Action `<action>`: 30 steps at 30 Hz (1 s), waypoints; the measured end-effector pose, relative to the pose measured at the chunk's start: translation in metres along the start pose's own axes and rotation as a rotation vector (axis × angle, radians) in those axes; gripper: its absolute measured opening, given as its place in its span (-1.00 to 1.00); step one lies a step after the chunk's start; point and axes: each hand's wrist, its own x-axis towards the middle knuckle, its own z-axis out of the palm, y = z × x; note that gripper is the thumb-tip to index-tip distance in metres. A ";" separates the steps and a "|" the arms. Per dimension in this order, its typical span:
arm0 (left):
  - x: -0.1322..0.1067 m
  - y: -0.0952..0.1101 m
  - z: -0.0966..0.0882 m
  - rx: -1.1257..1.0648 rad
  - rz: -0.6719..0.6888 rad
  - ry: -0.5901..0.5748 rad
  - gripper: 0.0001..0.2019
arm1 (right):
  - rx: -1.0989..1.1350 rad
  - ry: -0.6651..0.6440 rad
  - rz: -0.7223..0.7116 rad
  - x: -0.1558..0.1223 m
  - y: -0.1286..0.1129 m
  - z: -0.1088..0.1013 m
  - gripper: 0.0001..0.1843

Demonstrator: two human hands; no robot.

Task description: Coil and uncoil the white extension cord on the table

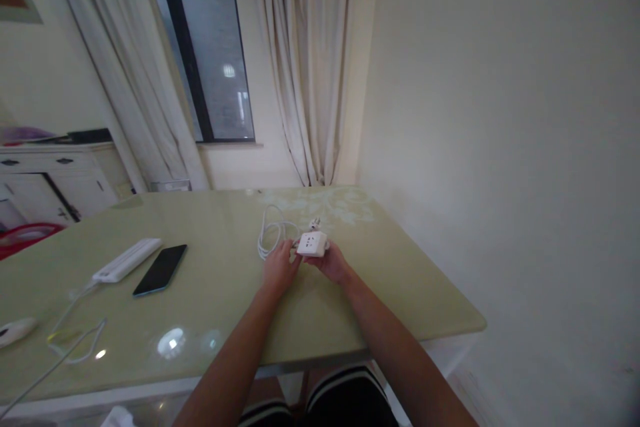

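A small white socket block (313, 244) with its outlet holes facing me is held just above the table in front of me. My right hand (333, 263) grips it from beneath and from the right side, fingers closed. My left hand (281, 263) is closed at the block's left side, where the white power cord (270, 232) meets it; its fingertips are partly hidden. The cord lies in loose coils on the table behind my left hand. Just behind the block shows a white plug (315, 223) with metal prongs.
On the left of the glossy table (425, 293) lie a long white power strip (129, 260) with its cord, a dark phone (161, 270) and a white computer mouse (17, 331). A wall (500, 147) borders the right side. Curtains (310, 60) hang behind the table.
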 end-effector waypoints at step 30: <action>-0.001 -0.005 0.007 0.617 0.434 -0.273 -0.75 | -0.313 0.303 -0.473 0.002 0.012 0.032 -0.39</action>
